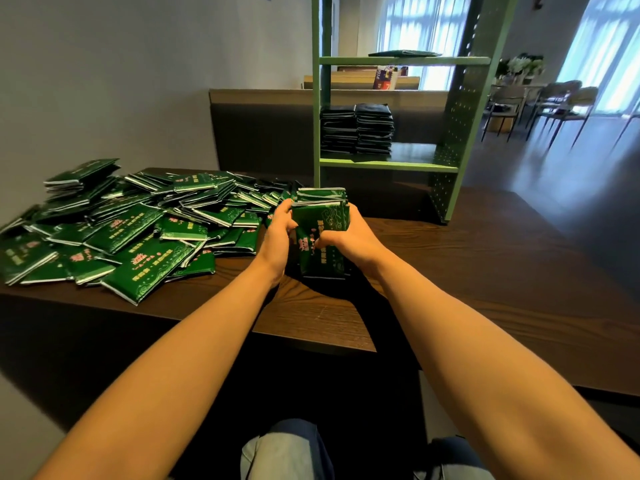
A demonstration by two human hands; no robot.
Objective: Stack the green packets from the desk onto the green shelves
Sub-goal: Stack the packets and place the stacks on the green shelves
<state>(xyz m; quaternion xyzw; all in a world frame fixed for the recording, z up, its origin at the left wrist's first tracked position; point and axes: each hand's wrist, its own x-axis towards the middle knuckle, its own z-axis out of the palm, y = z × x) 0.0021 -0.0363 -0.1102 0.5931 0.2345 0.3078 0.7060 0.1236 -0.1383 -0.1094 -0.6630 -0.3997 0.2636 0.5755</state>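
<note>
Chairs (pixel 573 98) and a plant (pixel 523 64) near windows (pixel 606 46).

Your left hand (pixel 278 233) and your right hand (pixel 349 237) hold the bundle of packets (pixel 322 216) between them, over the desk (pixel 485 271). Left of your left hand lies the heap of packets (pixel 138 230) on the desk, spreading toward the wall. Behind your hands, slightly right, the shelf unit (pixel 460 133) stands on the desk. Two stacks (pixel 356 129) sit side by side on its lower shelf, and one flat packet (pixel 403 53) lies on the shelf above.

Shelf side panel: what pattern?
Side panel is green with rows of small holes, like pegboard. Head view.
</note>
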